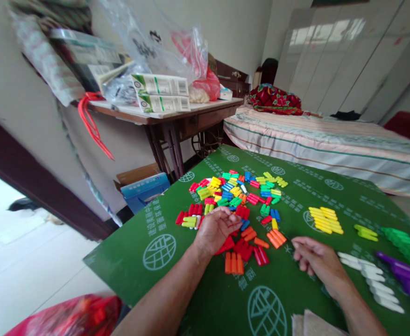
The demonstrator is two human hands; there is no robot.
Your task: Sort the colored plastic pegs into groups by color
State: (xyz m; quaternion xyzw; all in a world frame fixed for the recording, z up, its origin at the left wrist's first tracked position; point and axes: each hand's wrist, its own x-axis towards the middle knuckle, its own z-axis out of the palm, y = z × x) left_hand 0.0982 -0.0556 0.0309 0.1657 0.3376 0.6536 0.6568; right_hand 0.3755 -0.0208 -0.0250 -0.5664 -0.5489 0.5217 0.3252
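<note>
My left hand is palm up with half-curled fingers and the thumb apart, among small bullet-shaped plastic pieces. Just beyond its fingertips is a red piece, and I see nothing plainly gripped. More red pieces and an orange row lie by the wrist. Over the green tabletop, my right hand is loosely closed, with nothing visible in its fingers. To its left sits another orange row. White pieces are lined up on its right, beside purple pieces.
Yellow pieces, lime pieces and green pieces form separate groups on the right. A mixed-colour heap spreads behind my left hand. Beige cloth lies at the near edge. A red bag is at lower left.
</note>
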